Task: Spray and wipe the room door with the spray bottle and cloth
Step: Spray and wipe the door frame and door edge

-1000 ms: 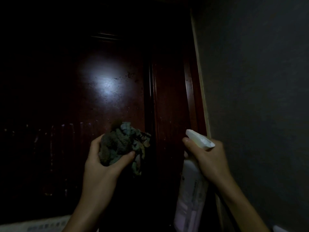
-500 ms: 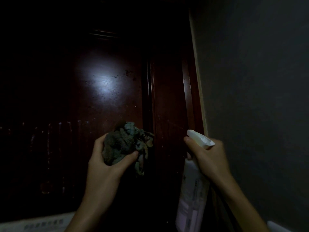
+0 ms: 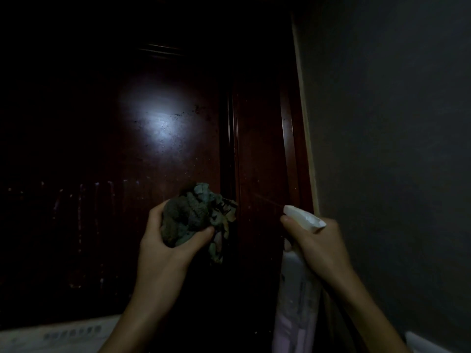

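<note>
The left hand (image 3: 168, 240) clutches a crumpled grey-green cloth (image 3: 193, 217) before the glossy dark-red wooden door (image 3: 158, 128), streaked with drips. The right hand (image 3: 316, 243) grips a white plastic spray bottle (image 3: 298, 296), its nozzle aimed at the ridged frame (image 3: 262, 149) beside a matte wall (image 3: 382, 149).

A dim room of a home: a dark glossy wooden door (image 3: 165, 149), and right of the door its moulded frame (image 3: 288, 149) and a plain grey wall (image 3: 395, 149)

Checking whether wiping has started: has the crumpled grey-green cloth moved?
Yes, slightly: the crumpled grey-green cloth edged right, toward the dark wooden door's vertical groove.
</note>
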Demonstrator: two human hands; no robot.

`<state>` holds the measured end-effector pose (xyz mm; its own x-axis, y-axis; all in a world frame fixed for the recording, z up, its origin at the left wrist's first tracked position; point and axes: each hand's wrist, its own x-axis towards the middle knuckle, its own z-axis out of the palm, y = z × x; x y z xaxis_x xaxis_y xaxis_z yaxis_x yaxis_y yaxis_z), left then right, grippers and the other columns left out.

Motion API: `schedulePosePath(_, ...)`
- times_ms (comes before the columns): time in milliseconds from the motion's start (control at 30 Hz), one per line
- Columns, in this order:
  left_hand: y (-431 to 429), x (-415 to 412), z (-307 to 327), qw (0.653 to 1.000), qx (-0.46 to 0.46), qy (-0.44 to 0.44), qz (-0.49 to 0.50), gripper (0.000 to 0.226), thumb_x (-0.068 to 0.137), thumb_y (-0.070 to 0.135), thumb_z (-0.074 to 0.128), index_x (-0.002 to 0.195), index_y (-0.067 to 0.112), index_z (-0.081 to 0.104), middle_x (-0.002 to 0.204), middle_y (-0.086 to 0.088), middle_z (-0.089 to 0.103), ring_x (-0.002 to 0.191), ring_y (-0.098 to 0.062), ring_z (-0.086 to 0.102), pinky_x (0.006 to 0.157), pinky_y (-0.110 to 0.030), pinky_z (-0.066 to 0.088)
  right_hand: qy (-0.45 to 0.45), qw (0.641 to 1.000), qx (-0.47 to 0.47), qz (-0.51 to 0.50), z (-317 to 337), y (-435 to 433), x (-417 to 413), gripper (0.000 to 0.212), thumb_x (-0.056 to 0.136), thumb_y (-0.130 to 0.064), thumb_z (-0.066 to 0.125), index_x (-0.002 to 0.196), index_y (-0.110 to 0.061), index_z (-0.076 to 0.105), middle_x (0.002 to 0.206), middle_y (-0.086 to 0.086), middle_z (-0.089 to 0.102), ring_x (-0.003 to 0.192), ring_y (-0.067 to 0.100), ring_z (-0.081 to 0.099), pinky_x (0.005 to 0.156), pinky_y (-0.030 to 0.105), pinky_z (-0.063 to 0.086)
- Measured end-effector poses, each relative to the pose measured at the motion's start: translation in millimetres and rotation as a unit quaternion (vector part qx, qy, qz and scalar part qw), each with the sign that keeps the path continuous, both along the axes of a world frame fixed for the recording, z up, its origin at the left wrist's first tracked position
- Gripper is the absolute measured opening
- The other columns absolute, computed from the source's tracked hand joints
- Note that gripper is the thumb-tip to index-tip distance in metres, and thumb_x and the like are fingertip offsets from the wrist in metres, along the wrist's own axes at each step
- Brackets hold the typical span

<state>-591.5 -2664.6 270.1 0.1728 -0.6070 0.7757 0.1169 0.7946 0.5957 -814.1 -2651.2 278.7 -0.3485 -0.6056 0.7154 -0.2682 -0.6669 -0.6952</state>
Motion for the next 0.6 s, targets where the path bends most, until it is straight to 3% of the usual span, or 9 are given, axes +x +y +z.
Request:
schedulePosePath(33, 0.0, 0.5, -0.1, 1.000, 0.003, 0.001, 0.000, 0.055, 0.071, 0.011, 0.081, 0.116, 0.035, 0.059, 0.103, 0.006, 0.072, 0.092, -0.007, 0.070, 0.079, -0.028, 0.053, 0.004, 1.000, 0.011, -0.001, -1.0, 0.5, 1.0, 0.013, 0.088, -0.023, 0.068, 0.101, -0.023, 0.072, 0.076, 0.014, 0.074, 0.073, 0.021, 0.071, 0.072, 0.035, 0.055)
schedulePosePath(133, 0.6, 2.8, -1.5, 1.000, 0.009, 0.000, -0.001, 0.056, 0.071, 0.013, 0.081, 0.117, 0.035, 0.058, 0.104, 0.006, 0.071, 0.092, -0.007, 0.070, 0.080, -0.029, 0.053, 0.007, 1.000, 0.023, 0.002, -4.2, 1.4, 1.6, 0.021, 0.088, -0.020, 0.068, 0.090, 0.001, 0.070, 0.067, 0.016, 0.071, 0.065, 0.021, 0.066, 0.065, 0.031, 0.052)
schedulePosePath(200, 1.3, 4.1, -3.7, 1.000, 0.013, 0.001, -0.005, 0.055, 0.071, 0.014, 0.081, 0.116, 0.036, 0.058, 0.105, 0.007, 0.071, 0.092, -0.007, 0.070, 0.081, -0.030, 0.054, 0.005, 1.000, 0.025, 0.005, -5.6, 2.5, 2.9, 0.017, 0.089, -0.019, 0.067, 0.084, -0.003, 0.070, 0.066, 0.010, 0.071, 0.064, 0.019, 0.066, 0.064, 0.029, 0.053)
schedulePosePath(333, 0.9, 5.0, -12.1, 1.000, 0.023, -0.003, -0.012, 0.054, 0.072, 0.015, 0.080, 0.116, 0.036, 0.058, 0.107, 0.006, 0.070, 0.095, -0.009, 0.070, 0.083, -0.033, 0.055, 0.008, 1.000, 0.006, -0.010, -12.6, 2.9, 6.0, 0.012, 0.088, -0.019, 0.069, 0.096, -0.011, 0.073, 0.075, 0.003, 0.074, 0.068, 0.008, 0.071, 0.060, 0.023, 0.054)
schedulePosePath(433, 0.3, 4.5, -14.9, 0.999, 0.028, -0.006, -0.016, 0.054, 0.073, 0.015, 0.080, 0.118, 0.035, 0.057, 0.109, 0.005, 0.070, 0.097, -0.010, 0.069, 0.085, -0.036, 0.056, 0.004, 1.000, 0.008, 0.024, -14.9, 4.4, 6.0, 0.005, 0.089, -0.019, 0.068, 0.089, -0.016, 0.072, 0.068, 0.014, 0.073, 0.061, 0.014, 0.067, 0.059, 0.024, 0.051)
schedulePosePath(600, 0.4, 4.4, -15.2, 1.000, 0.022, -0.002, -0.013, 0.055, 0.074, 0.015, 0.079, 0.121, 0.032, 0.057, 0.110, 0.004, 0.070, 0.098, -0.011, 0.069, 0.087, -0.037, 0.055, 0.030, 0.999, 0.019, 0.008, -22.0, 2.8, 4.4, 0.019, 0.089, -0.017, 0.067, 0.085, 0.001, 0.068, 0.075, 0.018, 0.074, 0.058, 0.010, 0.065, 0.059, 0.021, 0.052)
